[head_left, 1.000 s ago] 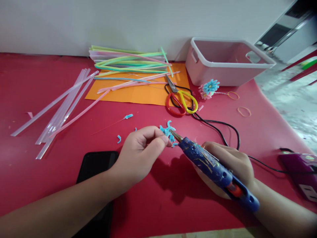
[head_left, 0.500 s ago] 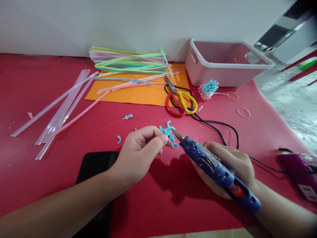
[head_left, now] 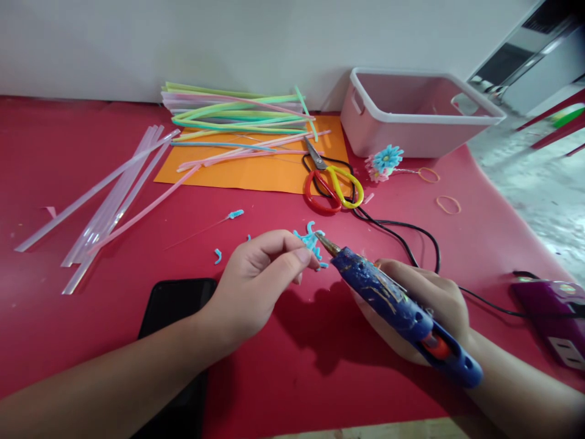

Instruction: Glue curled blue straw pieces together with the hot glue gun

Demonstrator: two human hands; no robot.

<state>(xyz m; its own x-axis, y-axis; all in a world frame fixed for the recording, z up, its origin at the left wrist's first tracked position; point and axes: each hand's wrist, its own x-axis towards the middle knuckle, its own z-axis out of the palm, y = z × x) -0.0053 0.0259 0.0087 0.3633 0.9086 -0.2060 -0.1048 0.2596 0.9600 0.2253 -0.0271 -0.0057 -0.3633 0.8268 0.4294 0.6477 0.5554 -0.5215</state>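
My left hand (head_left: 262,286) has thumb and forefinger pinched together on a short light-blue pipe cleaner piece (head_left: 305,239). More curled blue pieces show just beyond the fingertips, overlapping in view, so I cannot tell exactly which are held. A blue hot glue gun (head_left: 381,292) is gripped in my right hand (head_left: 429,305), its metal nozzle pointing up and left at the blue pieces. Nozzle and pieces meet in view; whether they touch is unclear. Left of my hand lies a thin pink stem (head_left: 196,234) with a blue fuzzy tip.
Scissors (head_left: 331,180) lie over the orange sheet (head_left: 274,183), beside coloured pipe cleaners (head_left: 237,113). Clear glue sticks or tubes (head_left: 107,201) lie left. Behind stand a pink basket (head_left: 388,134) and blue flower (head_left: 387,158). A phone (head_left: 176,305), black cord (head_left: 411,228) and purple power strip (head_left: 548,317) flank me.
Both hands keep nearly the same pose. The view has shifted very slightly, and the glue gun nozzle has moved a touch relative to the blue pieces.
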